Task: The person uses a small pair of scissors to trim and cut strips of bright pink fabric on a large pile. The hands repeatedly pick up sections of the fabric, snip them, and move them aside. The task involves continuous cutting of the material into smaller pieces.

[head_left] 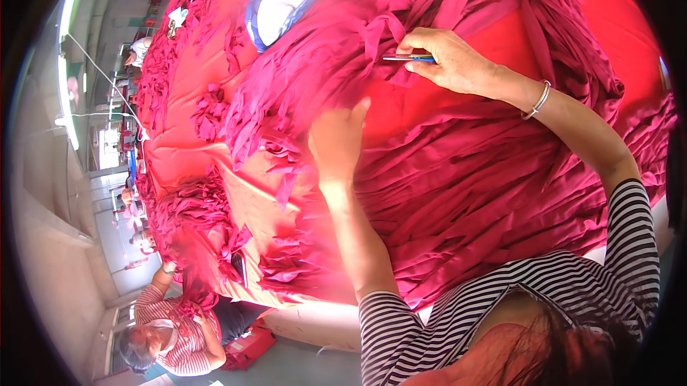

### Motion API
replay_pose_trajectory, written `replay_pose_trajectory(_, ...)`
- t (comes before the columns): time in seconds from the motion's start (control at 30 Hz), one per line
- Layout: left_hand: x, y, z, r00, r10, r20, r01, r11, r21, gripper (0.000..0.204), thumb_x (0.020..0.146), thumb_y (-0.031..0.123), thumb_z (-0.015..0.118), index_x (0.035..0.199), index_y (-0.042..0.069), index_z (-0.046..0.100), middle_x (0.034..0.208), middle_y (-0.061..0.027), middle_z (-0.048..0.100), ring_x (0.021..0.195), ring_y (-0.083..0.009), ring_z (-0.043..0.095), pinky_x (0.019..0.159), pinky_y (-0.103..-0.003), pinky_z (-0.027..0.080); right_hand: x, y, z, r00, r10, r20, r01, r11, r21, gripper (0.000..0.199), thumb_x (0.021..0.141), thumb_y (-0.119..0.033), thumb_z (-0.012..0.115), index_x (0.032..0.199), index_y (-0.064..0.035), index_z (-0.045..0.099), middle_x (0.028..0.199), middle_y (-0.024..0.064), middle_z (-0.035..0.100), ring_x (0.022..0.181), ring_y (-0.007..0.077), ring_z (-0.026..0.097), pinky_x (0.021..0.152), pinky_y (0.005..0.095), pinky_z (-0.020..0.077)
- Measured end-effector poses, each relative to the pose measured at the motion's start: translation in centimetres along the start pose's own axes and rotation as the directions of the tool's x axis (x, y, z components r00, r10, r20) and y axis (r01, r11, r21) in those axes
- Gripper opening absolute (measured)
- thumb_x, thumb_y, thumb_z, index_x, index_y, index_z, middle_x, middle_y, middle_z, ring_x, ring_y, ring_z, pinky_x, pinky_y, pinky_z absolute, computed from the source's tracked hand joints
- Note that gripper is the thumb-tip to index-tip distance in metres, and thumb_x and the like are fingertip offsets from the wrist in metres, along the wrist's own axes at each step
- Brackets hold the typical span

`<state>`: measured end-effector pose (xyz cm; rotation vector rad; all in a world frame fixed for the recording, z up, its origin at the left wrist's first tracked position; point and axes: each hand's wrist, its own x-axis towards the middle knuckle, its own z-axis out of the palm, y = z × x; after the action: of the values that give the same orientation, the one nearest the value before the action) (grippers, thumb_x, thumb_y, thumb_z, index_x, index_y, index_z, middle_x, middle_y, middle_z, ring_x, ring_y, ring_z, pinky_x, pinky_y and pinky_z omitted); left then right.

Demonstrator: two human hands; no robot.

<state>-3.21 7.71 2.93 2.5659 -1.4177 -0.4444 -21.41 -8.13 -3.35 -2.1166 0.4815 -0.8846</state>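
My right hand [458, 64] is closed round a pair of small thread snips [424, 59] with blue on the handle. Their slim metal tips point left, over dark red fabric strips [315, 64]. My left hand [336, 139] hovers nearer to me and further left, above the edge of the strips. Motion blurs it: the thumb sticks up, but the other fingers cannot be made out. Between both hands a patch of bright red cloth [393, 110] shows. Long dark red strips [486, 193] lie in a broad layered heap under my right arm.
A blue plastic bag [256, 15] with something white rests among the far strips. More strips are bunched at the left [189, 207]. At the lower left, a person in a striped top [189, 343] handles strips by the table's edge, near a red crate [250, 346]. Other people are further off.
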Motion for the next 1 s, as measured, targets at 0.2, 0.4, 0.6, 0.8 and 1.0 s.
replay_pose_trajectory(0.2,1.3,2.0,3.4,0.893,0.294,-0.342,-0.444,0.705,-0.553,0.032,0.081,0.005,0.078,0.112,0.002,0.071,0.109,-0.0099,0.071,0.078,-0.0155,0.066,0.07,-0.028,0.052,-0.1,0.1,0.5,0.995,0.08,0.057,-0.078,0.997,-0.026,0.01,0.088,-0.004,0.069,0.095,-0.001,0.062,0.093,0.0157,0.063,0.089,0.0349,0.061,0.079,0.0439,0.0484)
replay_pose_trajectory(0.4,3.9,2.8,5.7,0.752,0.494,-0.436,-0.649,0.671,-0.359,0.024,0.08,0.009,0.08,0.101,0.0,0.072,0.106,-0.0146,0.071,0.081,-0.0151,0.066,0.072,-0.03,0.052,-0.5,-1.6,-0.8,0.977,0.211,0.041,-0.209,0.976,-0.055,0.01,0.093,-0.008,0.064,0.096,0.0013,0.059,0.094,0.0189,0.063,0.088,0.0378,0.061,0.078,0.0444,0.0477)
replay_pose_trajectory(0.6,1.4,6.3,5.6,0.92,0.351,-0.177,-0.381,0.689,-0.617,0.023,0.084,0.016,0.08,0.097,-0.002,0.074,0.083,-0.0104,0.074,0.076,-0.0121,0.065,0.073,-0.028,0.052,-3.5,-2.8,-5.4,0.984,0.174,-0.028,-0.176,0.974,-0.139,0.016,0.095,-0.01,0.063,0.097,0.0028,0.054,0.079,0.0191,0.059,0.068,0.0351,0.056,0.062,0.043,0.0433)
replay_pose_trajectory(0.8,0.5,8.1,8.8,0.94,0.243,-0.238,-0.33,0.481,-0.812,0.018,0.085,0.007,0.078,0.1,-0.003,0.075,0.086,-0.0039,0.073,0.077,-0.0067,0.062,0.073,-0.023,0.051,-5.8,-2.0,-6.7,0.989,0.1,-0.105,-0.115,0.982,-0.149,0.017,0.095,-0.012,0.063,0.103,0.0019,0.058,0.083,0.0177,0.062,0.074,0.0333,0.061,0.068,0.0395,0.0487)
replay_pose_trajectory(1.0,0.1,7.9,9.1,0.938,0.178,-0.297,-0.346,0.503,-0.792,0.015,0.085,0.004,0.077,0.099,-0.002,0.076,0.083,-0.0022,0.072,0.071,-0.005,0.058,0.067,-0.022,0.048,-7.5,-4.7,-7.0,0.993,0.076,-0.094,-0.094,0.975,-0.204,0.019,0.095,-0.015,0.061,0.106,0.0005,0.059,0.087,0.0201,0.064,0.081,0.0398,0.063,0.07,0.0456,0.0491)
